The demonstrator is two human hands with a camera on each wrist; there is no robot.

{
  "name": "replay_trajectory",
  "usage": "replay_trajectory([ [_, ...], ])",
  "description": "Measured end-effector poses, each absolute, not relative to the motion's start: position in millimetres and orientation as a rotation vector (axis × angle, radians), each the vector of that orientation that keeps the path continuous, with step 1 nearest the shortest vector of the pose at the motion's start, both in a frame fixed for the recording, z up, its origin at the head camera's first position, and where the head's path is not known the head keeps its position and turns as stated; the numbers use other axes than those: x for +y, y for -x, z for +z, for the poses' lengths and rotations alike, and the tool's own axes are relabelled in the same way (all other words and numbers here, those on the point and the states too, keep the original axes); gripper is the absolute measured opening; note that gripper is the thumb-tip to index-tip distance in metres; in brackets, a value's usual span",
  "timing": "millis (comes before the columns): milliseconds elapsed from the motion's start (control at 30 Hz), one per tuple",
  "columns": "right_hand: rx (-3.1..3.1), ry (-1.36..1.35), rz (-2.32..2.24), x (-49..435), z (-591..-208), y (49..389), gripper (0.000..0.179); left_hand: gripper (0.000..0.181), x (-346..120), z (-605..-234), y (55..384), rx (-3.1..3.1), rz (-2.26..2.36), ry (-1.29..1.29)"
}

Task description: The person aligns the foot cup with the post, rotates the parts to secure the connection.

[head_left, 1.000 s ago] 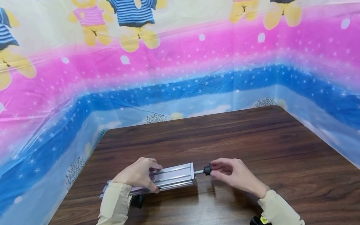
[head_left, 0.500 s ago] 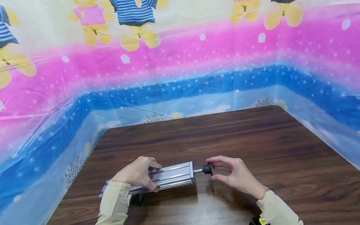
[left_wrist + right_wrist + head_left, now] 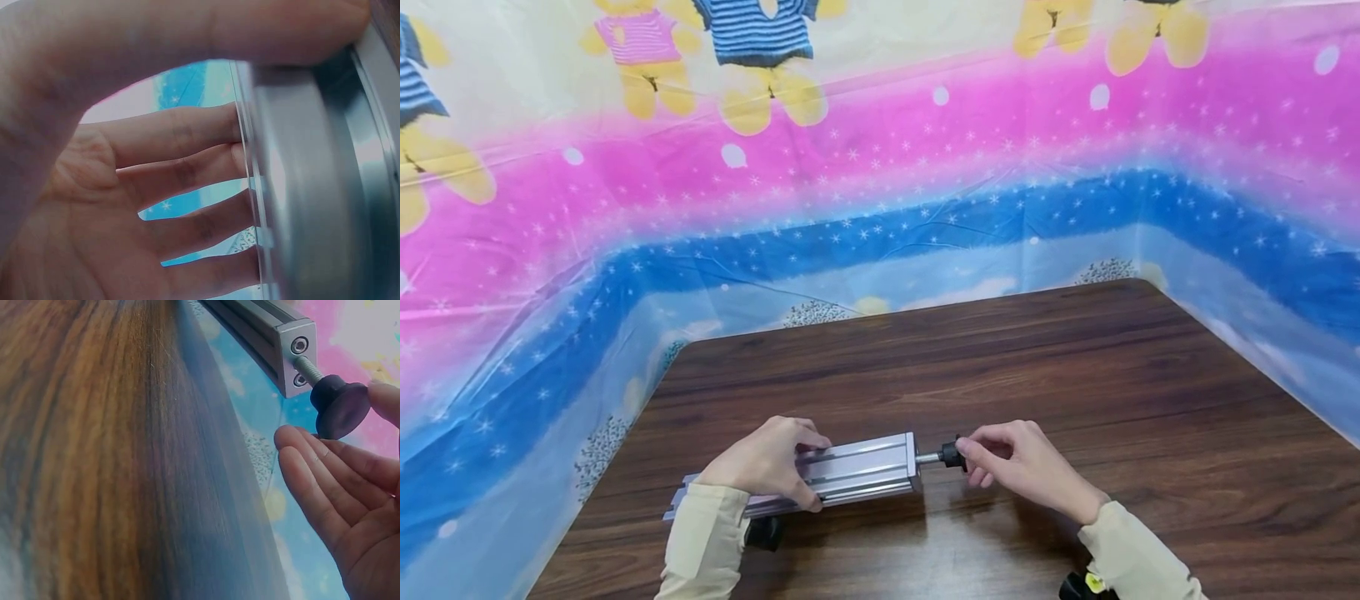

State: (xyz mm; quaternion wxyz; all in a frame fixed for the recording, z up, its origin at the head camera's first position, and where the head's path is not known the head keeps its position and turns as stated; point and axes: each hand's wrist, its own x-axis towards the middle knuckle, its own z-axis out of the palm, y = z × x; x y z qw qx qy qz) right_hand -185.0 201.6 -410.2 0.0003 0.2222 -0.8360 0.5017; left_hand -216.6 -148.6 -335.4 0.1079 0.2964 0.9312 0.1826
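A silver aluminium profile (image 3: 868,462) is held over the table at a slight slant. My left hand (image 3: 767,458) grips it from above; in the left wrist view the thumb and fingers (image 3: 187,172) meet the metal (image 3: 294,187) on either side. From the profile's end plate (image 3: 289,370) a threaded rod (image 3: 307,369) sticks out, tipped by a black levelling foot (image 3: 952,455). My right hand (image 3: 1026,471) pinches this foot between thumb and fingers. In the right wrist view the thumb touches the rim of the foot's flared base (image 3: 340,409), with fingers below it.
A dark wood table (image 3: 1000,358) lies beneath, with rounded far corners. Around its back and sides hangs a printed cloth (image 3: 880,192) in pink and blue. Black wrist gear (image 3: 763,533) sits under the left sleeve, and more gear (image 3: 1078,586) under the right.
My right fingers loosened around the levelling foot half a second ago and now pinch it again, with the thumb higher. The left hand and profile stay almost still.
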Motion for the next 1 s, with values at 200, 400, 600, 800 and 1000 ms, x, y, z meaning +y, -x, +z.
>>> replay_trajectory([
  [200,-2.683,-0.638,1.574,202.5,-408.9,184.9,0.043,0.066,-146.4,-333.9,216.4,2.747,0.530,-0.855],
  [400,-2.516,-0.828,1.525,209.3,-412.8,181.2,0.042,0.067,-145.9,-332.8,216.7,2.756,0.522,-0.835],
  [600,-2.416,-0.969,1.526,210.1,-413.9,182.3,0.047,0.065,-145.5,-333.6,218.5,2.751,0.524,-0.842],
  [800,-2.498,-0.893,1.545,210.2,-412.9,183.3,0.038,0.064,-144.5,-334.2,219.7,2.748,0.519,-0.874],
  [1000,-2.610,-0.824,1.566,210.0,-410.6,184.8,0.034,0.064,-141.9,-332.7,219.2,2.745,0.516,-0.853],
])
